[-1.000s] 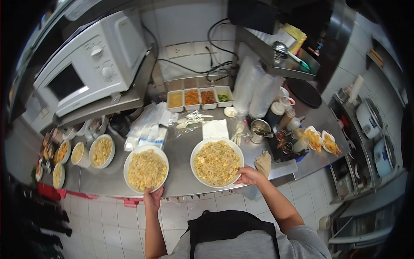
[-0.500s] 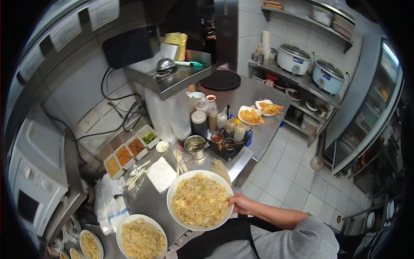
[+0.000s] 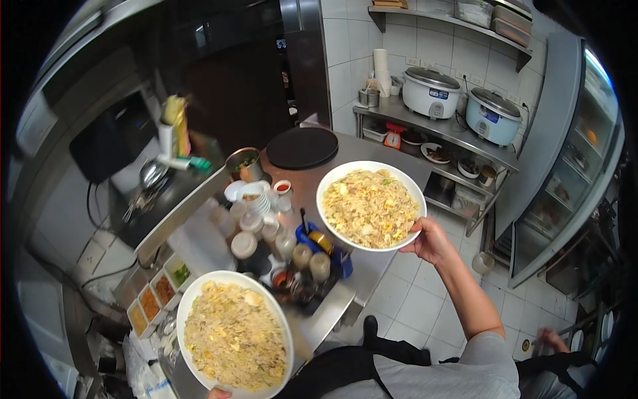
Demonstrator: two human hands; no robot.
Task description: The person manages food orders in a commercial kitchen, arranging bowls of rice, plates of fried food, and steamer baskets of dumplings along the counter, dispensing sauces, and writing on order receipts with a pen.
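Note:
My right hand grips the right rim of a white plate and holds it up over the steel counter. Fried rice with bits of egg covers that plate. At the bottom edge of the view only a bit of my left hand shows, closed on the near rim of a second white plate. This one also bears a heap of fried rice and is held up, tilted in the view. Most of my left hand is hidden beneath it.
Between the plates stand several sauce bottles and a blue caddy. Behind lies a round black tray. Condiment tubs line the left. Rice cookers stand on a far shelf. Another person's hand shows at lower right.
The right plate has moved forward and right, over the counter's far part, covering where the fried prawn dishes were. The second rice plate is now lifted in my left hand. The view has turned.

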